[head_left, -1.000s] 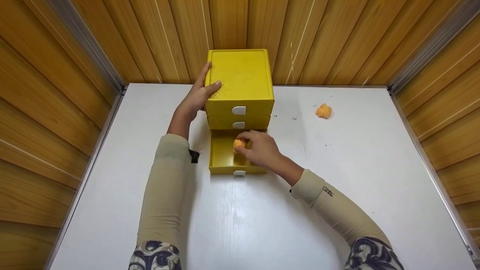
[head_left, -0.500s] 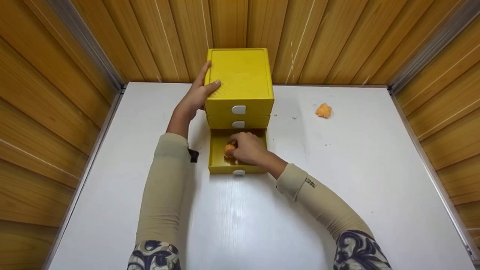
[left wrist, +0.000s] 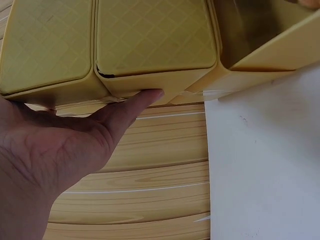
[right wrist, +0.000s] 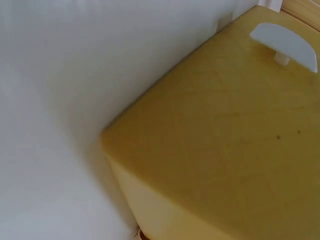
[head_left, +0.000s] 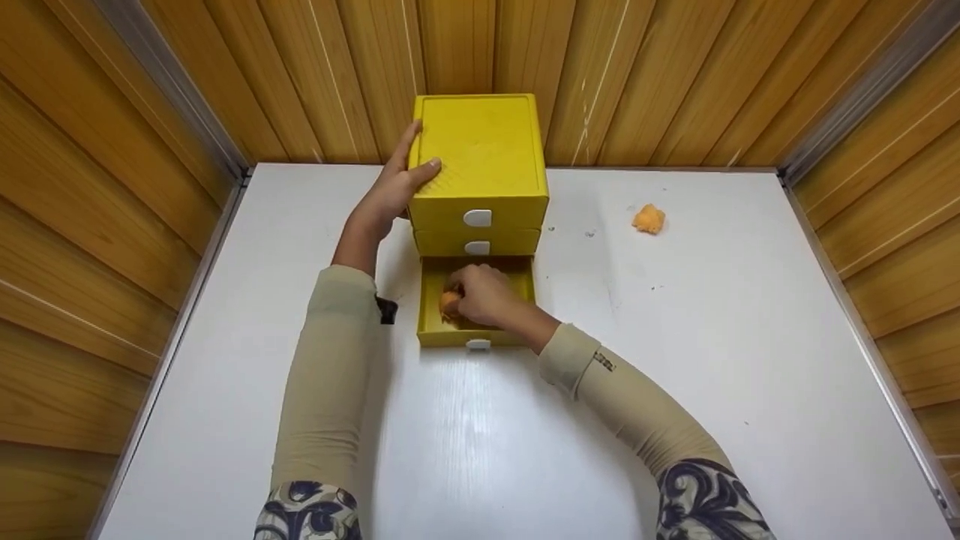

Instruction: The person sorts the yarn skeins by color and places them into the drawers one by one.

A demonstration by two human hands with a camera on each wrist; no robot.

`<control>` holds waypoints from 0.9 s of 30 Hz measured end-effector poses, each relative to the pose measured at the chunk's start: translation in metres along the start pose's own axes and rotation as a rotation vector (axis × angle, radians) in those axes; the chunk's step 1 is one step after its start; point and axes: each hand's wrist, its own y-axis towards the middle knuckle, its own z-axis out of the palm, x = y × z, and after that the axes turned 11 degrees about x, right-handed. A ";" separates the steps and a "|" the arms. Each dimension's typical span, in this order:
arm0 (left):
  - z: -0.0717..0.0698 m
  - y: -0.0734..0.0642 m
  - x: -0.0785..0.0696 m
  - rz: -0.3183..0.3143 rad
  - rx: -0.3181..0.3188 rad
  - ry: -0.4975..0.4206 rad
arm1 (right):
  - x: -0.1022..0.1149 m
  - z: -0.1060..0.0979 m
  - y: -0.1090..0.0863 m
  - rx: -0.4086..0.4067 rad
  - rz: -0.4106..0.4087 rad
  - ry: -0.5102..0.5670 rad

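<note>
A yellow drawer cabinet (head_left: 480, 146) with white handles stands at the back of the table. Its bottom drawer (head_left: 442, 340) is pulled out, while the two above are closed. My left hand (head_left: 388, 193) rests on the cabinet's left side, thumb over the top edge and fingers extended along the side. Inside the bottom drawer, my right hand (head_left: 487, 296) pinches a small orange crumpled lump (head_left: 449, 303), partly hidden by the fingers. In the right wrist view only a yellow drawer front (right wrist: 215, 125) and its handle show, not the hand.
Another orange crumpled lump (head_left: 649, 219) lies on the white table (head_left: 712, 315), right of the cabinet. Wood-look panels (head_left: 637, 75) enclose the back and both sides. Tiny specks dot the tabletop.
My right hand has moved left and lower inside the bottom drawer with the orange lump in its fingers. The left hand has stayed on the cabinet.
</note>
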 end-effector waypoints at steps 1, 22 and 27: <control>0.000 0.000 0.000 0.003 -0.002 0.004 | 0.000 0.001 0.000 -0.006 -0.013 -0.018; 0.002 0.001 0.002 0.005 -0.007 0.000 | -0.004 0.004 0.003 0.005 -0.036 -0.021; 0.002 0.002 0.001 0.015 -0.004 -0.003 | -0.005 0.002 0.003 -0.001 -0.048 0.005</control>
